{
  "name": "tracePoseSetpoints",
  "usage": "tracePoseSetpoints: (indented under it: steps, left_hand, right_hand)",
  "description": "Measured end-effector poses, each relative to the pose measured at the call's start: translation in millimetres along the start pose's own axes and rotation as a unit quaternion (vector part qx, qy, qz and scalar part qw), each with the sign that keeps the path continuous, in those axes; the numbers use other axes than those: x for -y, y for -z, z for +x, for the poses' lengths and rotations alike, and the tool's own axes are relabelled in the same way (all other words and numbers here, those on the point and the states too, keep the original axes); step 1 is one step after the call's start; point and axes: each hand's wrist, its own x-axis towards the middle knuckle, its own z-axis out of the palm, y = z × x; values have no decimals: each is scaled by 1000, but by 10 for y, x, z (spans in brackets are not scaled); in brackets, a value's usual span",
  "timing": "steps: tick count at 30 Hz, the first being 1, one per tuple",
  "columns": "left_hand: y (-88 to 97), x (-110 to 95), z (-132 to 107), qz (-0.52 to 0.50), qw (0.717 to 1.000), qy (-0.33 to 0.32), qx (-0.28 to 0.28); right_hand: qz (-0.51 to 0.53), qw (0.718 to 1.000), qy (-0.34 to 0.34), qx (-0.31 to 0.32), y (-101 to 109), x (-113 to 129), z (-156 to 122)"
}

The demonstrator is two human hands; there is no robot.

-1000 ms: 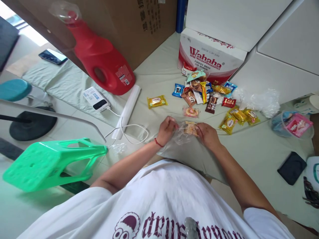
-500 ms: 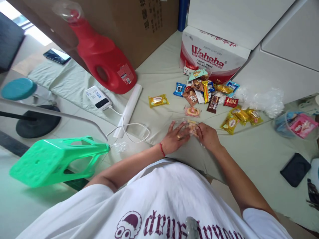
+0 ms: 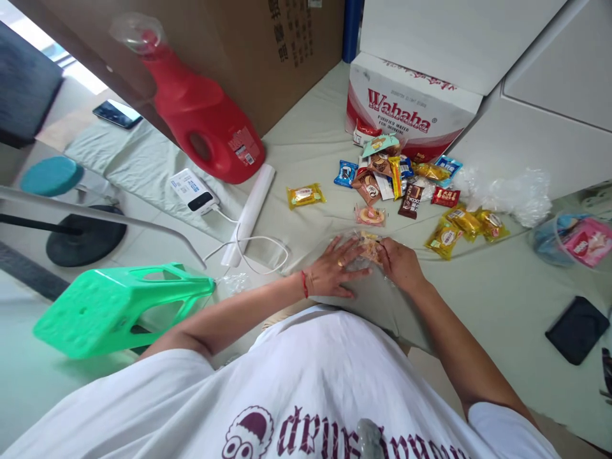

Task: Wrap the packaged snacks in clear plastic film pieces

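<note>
My left hand (image 3: 337, 271) lies flat with fingers spread on a clear plastic bag (image 3: 359, 250) resting on the pale green cloth (image 3: 478, 287). A yellow snack shows through the bag by my fingertips. My right hand (image 3: 400, 264) is curled around the bag's right end, gripping it. Just beyond the bag lies a round pink-wrapped snack (image 3: 369, 215), and behind that a heap of wrapped snacks (image 3: 392, 175).
A Wahaha carton (image 3: 411, 115) stands behind the snacks. A red detergent jug (image 3: 201, 121), a white power bank (image 3: 194, 190) with cable and a white tube (image 3: 249, 213) lie to the left. A green stool (image 3: 119, 306) lies tipped over. Crumpled plastic (image 3: 516, 194) is at right.
My left hand went from a raised pinch on the bag's edge to lying flat and open on the bag, pressing it down on the cloth. The right hand keeps its grip.
</note>
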Motion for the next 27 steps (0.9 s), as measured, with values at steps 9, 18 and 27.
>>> tracePoseSetpoints:
  steps: [9, 18, 27]
  left_hand:
    - [-94, -101, 169, -23, 986, 146, -78]
    - [387, 410, 368, -331, 856, 378, -121]
    - [540, 744, 520, -303, 868, 385, -80]
  right_hand:
    - [14, 999, 30, 17, -3, -44, -3]
    - [54, 998, 23, 32, -13, -6, 36]
    - [67, 995, 49, 52, 9, 23, 106]
